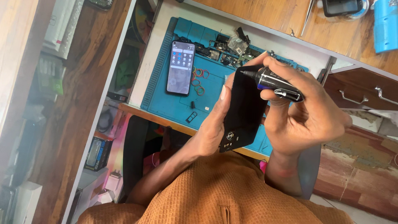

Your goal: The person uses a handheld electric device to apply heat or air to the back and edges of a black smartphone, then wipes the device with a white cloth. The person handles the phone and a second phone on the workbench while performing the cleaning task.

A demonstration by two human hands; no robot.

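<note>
A single head-worn camera looks steeply down, close over the hands, toward the blue work mat [174, 103].

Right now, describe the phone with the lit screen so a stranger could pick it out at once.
Start at the blue work mat on the white desk. Near its left edge lies the phone, face up, lengthwise, its screen glowing with rows of small icons. A scatter of coloured rubber bands lies just beside it; unlike the black panel held in the left hand, it rests untouched and lit.
</note>
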